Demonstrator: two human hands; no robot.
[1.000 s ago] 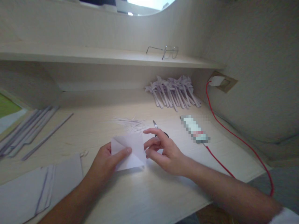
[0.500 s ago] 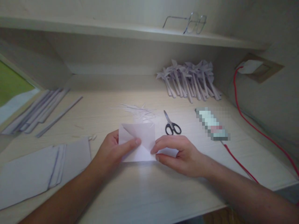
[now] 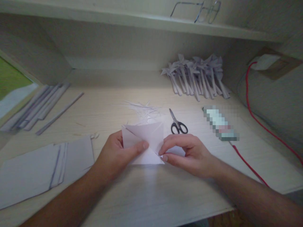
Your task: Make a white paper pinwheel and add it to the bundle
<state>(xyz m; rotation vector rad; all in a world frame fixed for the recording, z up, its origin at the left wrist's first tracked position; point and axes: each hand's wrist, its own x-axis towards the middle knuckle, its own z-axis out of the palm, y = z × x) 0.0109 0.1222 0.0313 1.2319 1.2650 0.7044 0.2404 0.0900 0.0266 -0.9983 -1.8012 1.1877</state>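
Above the desk's front middle I hold a small white sheet of paper [image 3: 144, 156] with diagonal slits running in from its corners. My left hand [image 3: 123, 149] grips its left side, thumb pressed near the middle and fingers behind. At the lower right corner, my right hand [image 3: 187, 154] pinches the paper between thumb and forefinger. More white paper shows between the right thumb and forefinger; I cannot tell whether it belongs to the same sheet. Just beyond the right hand lie black-handled scissors [image 3: 177, 123], and behind the sheet is a pile of thin paper strips [image 3: 144, 108].
Several paper pinwheels on sticks [image 3: 199, 75] lie at the back right. A phone [image 3: 220, 124] with a red cable [image 3: 251, 171] is on the right. Rolled paper sticks [image 3: 44, 104] and flat sheets [image 3: 28, 170] occupy the left. Glasses [image 3: 201, 11] rest on the shelf [image 3: 118, 22].
The right hand has drawn the sheet's lower right corner inward, and a slit there now gapes. The whole scene has shifted slightly as the head moved.
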